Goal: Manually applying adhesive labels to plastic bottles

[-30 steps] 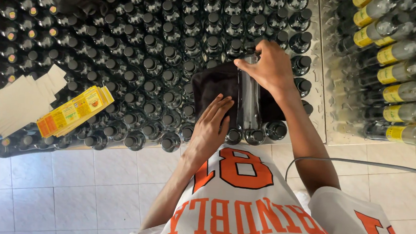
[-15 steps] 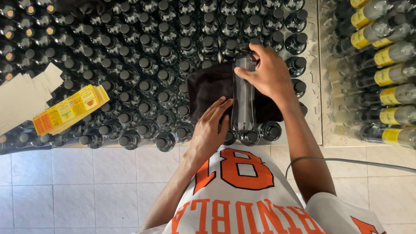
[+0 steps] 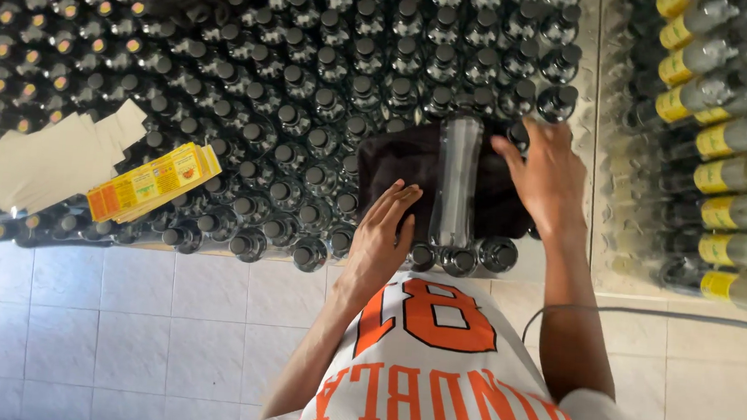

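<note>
A clear, unlabelled bottle (image 3: 457, 181) lies lengthwise on a dark cloth (image 3: 392, 160) spread over the tops of upright bottles. My left hand (image 3: 383, 230) rests flat on the cloth just left of the bottle, fingers stretched out and holding nothing. My right hand (image 3: 547, 175) sits on the cloth at the bottle's right side, fingers apart, fingertips close to the bottle's upper part. Neither hand grips the bottle.
Several upright dark bottles with black caps (image 3: 295, 79) cover the table. A stack of yellow labels (image 3: 154, 182) and white paper strips (image 3: 48, 162) lie on them at left. Labelled bottles (image 3: 723, 175) lie stacked at right. A grey cable (image 3: 649, 316) crosses the tiled floor (image 3: 71, 328).
My right hand has let go of the bottle's upper end and moved to its right side. The bottle stays on the cloth. My left hand has hardly moved.
</note>
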